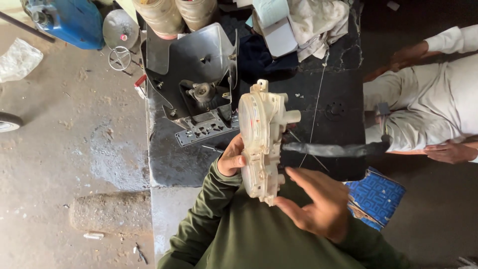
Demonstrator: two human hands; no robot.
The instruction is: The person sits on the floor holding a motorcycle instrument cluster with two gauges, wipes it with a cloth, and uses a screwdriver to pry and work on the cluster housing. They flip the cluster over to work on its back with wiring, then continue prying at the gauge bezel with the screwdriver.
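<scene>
Head view is showing the person's left hand [232, 159] gripping a cream plastic meter housing [262, 139] on edge above the black workbench [169, 164], while the right hand [318, 204] is hovering open just beside its back, fingers spread. The housing is being inspected, probably at its rear, where a black cable [333, 149] seems to be joining it, though that joint is hard to make out. Next, the free hand needs a firm purchase on the back.
</scene>
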